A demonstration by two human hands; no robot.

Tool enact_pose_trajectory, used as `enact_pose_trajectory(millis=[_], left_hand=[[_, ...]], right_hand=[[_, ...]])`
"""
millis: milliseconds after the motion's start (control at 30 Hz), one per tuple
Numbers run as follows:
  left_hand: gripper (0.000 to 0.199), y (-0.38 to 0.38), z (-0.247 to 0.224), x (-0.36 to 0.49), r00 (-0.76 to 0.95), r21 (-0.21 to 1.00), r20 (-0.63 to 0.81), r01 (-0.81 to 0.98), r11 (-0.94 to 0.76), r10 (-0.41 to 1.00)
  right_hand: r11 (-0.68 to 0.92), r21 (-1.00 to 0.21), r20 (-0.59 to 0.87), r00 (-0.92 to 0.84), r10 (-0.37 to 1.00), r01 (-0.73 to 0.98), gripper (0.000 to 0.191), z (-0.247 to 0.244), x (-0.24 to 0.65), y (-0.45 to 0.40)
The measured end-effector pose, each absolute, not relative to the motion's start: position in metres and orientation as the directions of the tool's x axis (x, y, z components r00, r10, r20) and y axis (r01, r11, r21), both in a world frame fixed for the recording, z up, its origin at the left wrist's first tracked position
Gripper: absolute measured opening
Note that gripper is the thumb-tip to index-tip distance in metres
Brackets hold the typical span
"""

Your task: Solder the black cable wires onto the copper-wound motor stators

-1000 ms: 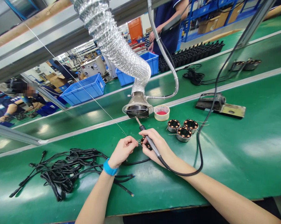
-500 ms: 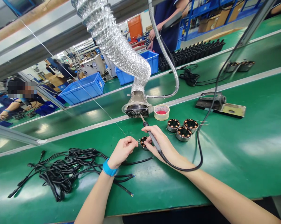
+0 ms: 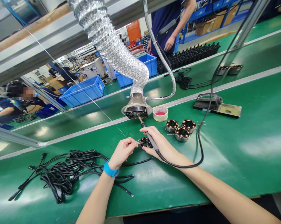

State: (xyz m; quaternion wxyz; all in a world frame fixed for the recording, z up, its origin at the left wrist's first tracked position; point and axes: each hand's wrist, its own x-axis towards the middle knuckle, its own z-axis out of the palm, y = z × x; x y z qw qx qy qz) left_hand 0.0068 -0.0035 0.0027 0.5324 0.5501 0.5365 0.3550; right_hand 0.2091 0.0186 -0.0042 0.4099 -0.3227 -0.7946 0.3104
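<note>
My right hand (image 3: 162, 146) is closed around a soldering iron (image 3: 152, 140), its tip pointing up and away, just below the fume extractor hood (image 3: 137, 105). Right thumb and lower fingers lie beside a small motor stator (image 3: 142, 143) with copper windings, which rests on the green bench. From the left, my left hand (image 3: 122, 152), with a blue wristband (image 3: 110, 169), pinches a thin wire at the stator's leads. A thin line (image 3: 98, 106) runs down from the upper left to this hand; whether it is the pinched wire is hidden.
Several black cables (image 3: 61, 171) lie tangled at left. Three more stators (image 3: 182, 134) sit at right, near a round tub (image 3: 160, 113) and an iron stand (image 3: 217, 107). A silver duct (image 3: 128, 62) hangs overhead. Blue bins (image 3: 84, 91) and a co-worker (image 3: 166, 31) are beyond.
The right thumb and fingers have eased away from the stator, showing more of it. The iron's tip has shifted slightly left. Across the bench, the co-worker's hand has lowered.
</note>
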Motion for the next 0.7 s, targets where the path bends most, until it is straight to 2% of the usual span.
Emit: enact_pose_trajectory(millis=[133, 400, 700], left_hand=[[0.031, -0.004, 0.002, 0.007, 0.169, 0.966, -0.186, 0.21, 0.149, 0.968], [0.033, -0.006, 0.002, 0.011, 0.125, 0.96, -0.178, 0.238, 0.145, 0.976], [0.032, -0.005, 0.001, 0.012, 0.093, 0.958, -0.172, 0.248, 0.145, 0.981]], right_hand=[[0.634, -0.72, 0.45, -0.504, 0.737, 0.284, 0.067, -0.006, 0.211, 0.018], [0.621, -0.675, 0.445, -0.451, 0.773, 0.398, 0.061, -0.014, 0.2, 0.016], [0.604, -0.669, 0.432, -0.435, 0.79, 0.433, 0.063, -0.016, 0.199, 0.015]])
